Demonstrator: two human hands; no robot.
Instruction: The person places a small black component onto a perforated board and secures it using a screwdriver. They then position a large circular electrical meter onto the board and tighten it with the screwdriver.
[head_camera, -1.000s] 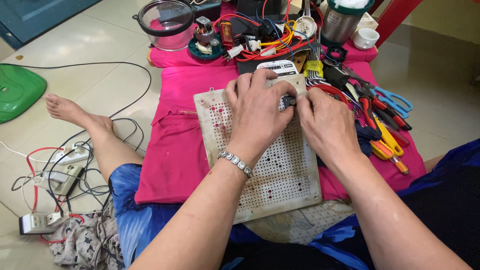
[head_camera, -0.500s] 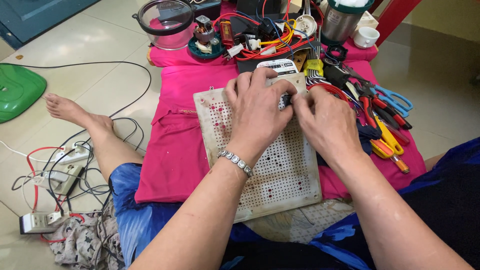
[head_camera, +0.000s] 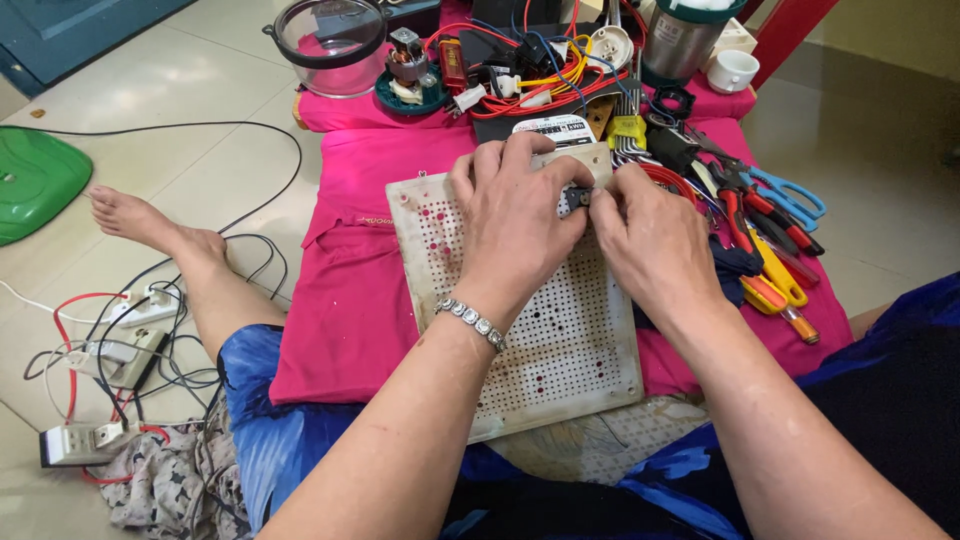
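A cream perforated board (head_camera: 560, 350) lies on a pink cloth (head_camera: 350, 300) across my lap. My left hand (head_camera: 515, 225), with a metal bracelet at the wrist, rests on the board's upper part. Its fingers pinch a small dark part (head_camera: 578, 198) near the board's top edge. My right hand (head_camera: 655, 245) meets it from the right and grips the same small part with thumb and fingertips. Most of the part is hidden between the fingers.
Pliers, screwdrivers and blue scissors (head_camera: 790, 195) lie right of the board. Behind it sit coloured wires (head_camera: 540, 80), a small motor (head_camera: 408, 60), a clear bowl (head_camera: 330, 45) and a steel cup (head_camera: 690, 40). Power strips and cables (head_camera: 120, 340) lie on the floor left, by a green lid (head_camera: 35, 180).
Almost nothing differs. Both hands stay on the small part at the board's top edge, with only slight finger shifts.
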